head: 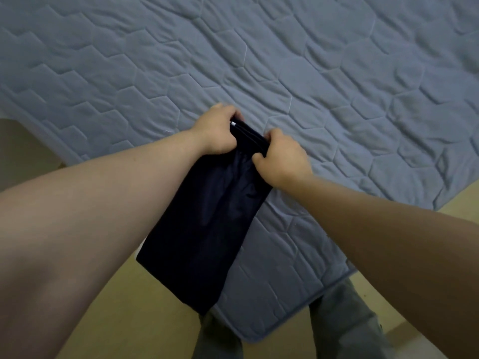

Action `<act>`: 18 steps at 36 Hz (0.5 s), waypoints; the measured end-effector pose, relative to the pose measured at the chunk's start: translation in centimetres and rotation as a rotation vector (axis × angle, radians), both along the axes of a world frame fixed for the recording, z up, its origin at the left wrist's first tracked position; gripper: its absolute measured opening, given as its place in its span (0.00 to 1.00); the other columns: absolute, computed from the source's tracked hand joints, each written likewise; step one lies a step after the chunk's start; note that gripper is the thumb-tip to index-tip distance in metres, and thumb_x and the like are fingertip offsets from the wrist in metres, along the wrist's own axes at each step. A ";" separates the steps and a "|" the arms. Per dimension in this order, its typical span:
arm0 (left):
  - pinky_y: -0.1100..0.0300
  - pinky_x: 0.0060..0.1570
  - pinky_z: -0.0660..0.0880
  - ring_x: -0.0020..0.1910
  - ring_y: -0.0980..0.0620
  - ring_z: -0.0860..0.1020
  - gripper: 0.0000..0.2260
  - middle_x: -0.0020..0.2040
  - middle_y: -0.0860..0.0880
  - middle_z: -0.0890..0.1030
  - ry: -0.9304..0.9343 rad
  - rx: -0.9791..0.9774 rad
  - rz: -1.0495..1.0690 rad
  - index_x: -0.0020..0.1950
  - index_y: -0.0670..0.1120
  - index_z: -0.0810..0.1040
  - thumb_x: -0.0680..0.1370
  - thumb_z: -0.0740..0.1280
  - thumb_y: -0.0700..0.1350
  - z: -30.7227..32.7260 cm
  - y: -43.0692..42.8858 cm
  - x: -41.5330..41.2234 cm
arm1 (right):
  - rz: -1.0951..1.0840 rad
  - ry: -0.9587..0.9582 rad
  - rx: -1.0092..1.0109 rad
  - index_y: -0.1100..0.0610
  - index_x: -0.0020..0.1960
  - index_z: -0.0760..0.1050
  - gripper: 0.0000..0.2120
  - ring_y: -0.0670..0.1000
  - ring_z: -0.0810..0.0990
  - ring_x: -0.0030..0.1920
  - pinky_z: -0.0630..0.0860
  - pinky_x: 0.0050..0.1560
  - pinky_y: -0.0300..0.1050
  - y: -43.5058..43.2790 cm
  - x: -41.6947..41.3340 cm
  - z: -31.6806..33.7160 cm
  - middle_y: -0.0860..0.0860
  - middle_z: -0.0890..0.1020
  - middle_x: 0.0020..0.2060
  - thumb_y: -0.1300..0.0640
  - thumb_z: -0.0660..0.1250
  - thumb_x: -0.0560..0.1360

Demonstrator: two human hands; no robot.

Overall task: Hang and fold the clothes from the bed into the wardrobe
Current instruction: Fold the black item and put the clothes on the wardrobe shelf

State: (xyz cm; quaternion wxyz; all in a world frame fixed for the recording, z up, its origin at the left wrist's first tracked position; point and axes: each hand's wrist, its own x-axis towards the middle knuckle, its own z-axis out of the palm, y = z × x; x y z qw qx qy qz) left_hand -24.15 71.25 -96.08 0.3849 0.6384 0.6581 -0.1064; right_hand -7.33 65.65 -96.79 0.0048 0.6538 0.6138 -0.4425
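Over the corner of the bed (337,104), the left hand (217,132) and right hand (281,158) each grip the dark garment's (204,229) top edge, apparently so it hangs straight for folding.

Two hands are counted: one left hand (219,130) and one right hand (281,158). Two bare forearms are counted with them, one left forearm (103,203) and one right forearm (388,229). One dark garment (207,229) is counted (navy or black cannot be told), and it is gripped at its upper edge by both hands. One small white tag (233,123) is seen at that edge. One bed (337,73) with a blue quilted surface is counted. Two grey trouser legs are counted at the bottom: one left trouser leg (215,338) and one right trouser leg (344,327). One yellowish floor (129,307) is seen.
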 end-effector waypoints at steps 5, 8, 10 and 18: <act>0.51 0.63 0.72 0.64 0.42 0.69 0.25 0.61 0.47 0.75 0.230 -0.112 -0.244 0.65 0.53 0.74 0.68 0.71 0.46 -1.5 1.7 0.5 | 0.115 -0.127 -0.216 0.53 0.60 0.71 0.22 0.61 0.70 0.62 0.69 0.57 0.54 2.0 -0.2 -2.5 0.57 0.73 0.59 0.42 0.64 0.72; 0.53 0.49 0.77 0.53 0.47 0.75 0.25 0.54 0.49 0.77 0.255 -0.308 -0.315 0.59 0.54 0.74 0.64 0.75 0.42 -1.2 2.9 1.6 | 0.154 -0.077 -0.343 0.53 0.59 0.71 0.23 0.58 0.71 0.59 0.74 0.52 0.50 3.1 -0.4 -2.5 0.56 0.71 0.56 0.43 0.68 0.69; 0.55 0.42 0.77 0.45 0.49 0.78 0.26 0.48 0.50 0.79 0.266 -0.406 -0.366 0.57 0.53 0.76 0.62 0.77 0.38 -0.7 3.5 2.3 | 0.189 0.000 -0.397 0.55 0.48 0.73 0.14 0.53 0.77 0.46 0.74 0.36 0.43 3.7 -0.5 -2.1 0.53 0.75 0.48 0.49 0.70 0.68; 0.61 0.34 0.73 0.42 0.49 0.80 0.23 0.44 0.49 0.81 0.306 -0.493 -0.481 0.56 0.47 0.81 0.62 0.76 0.35 2.0 5.9 5.1 | 0.119 0.138 -0.507 0.60 0.51 0.79 0.15 0.54 0.78 0.38 0.73 0.33 0.41 5.7 1.4 1.3 0.55 0.81 0.43 0.61 0.69 0.65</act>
